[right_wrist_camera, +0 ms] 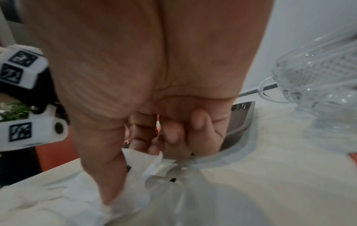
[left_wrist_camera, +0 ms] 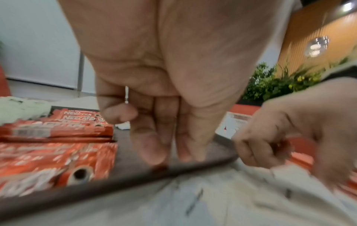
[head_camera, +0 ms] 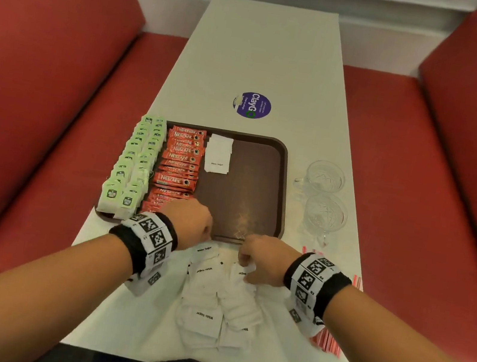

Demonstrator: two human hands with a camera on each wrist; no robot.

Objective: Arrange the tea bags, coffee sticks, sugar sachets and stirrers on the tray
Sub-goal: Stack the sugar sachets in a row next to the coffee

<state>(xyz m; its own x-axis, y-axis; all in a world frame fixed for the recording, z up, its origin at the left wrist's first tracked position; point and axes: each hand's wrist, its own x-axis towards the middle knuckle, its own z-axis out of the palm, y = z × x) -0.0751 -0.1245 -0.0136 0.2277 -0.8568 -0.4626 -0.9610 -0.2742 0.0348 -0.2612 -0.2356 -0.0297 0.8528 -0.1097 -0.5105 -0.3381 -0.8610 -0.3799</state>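
I had the dark brown rectangular plastic tray (head_camera: 277, 168) on the white table (head_camera: 267, 59); green-labelled tea bags (head_camera: 133, 163) ran in two rows down its left edge, red Nescafé coffee sticks (head_camera: 180, 164) lay stacked just beside them, and a few white paper sugar sachets (head_camera: 218, 154) sat at the far end, next to the sticks. The loose heap of white sugar sachets (head_camera: 210, 302) lay on the table near the tray's front rim; red-and-white stirrers (head_camera: 326, 344) lay off to the right, partly under my wrist. My left hand (head_camera: 189, 220) hovered over the front rim, fingers (left_wrist_camera: 150, 137) pointing down, holding nothing I could see; my right hand (head_camera: 262, 257) had its fingers (right_wrist_camera: 173, 134) curled and pinched a sachet at the heap's top. Two clear cut-glass cups (head_camera: 323, 195) stood right of the tray.
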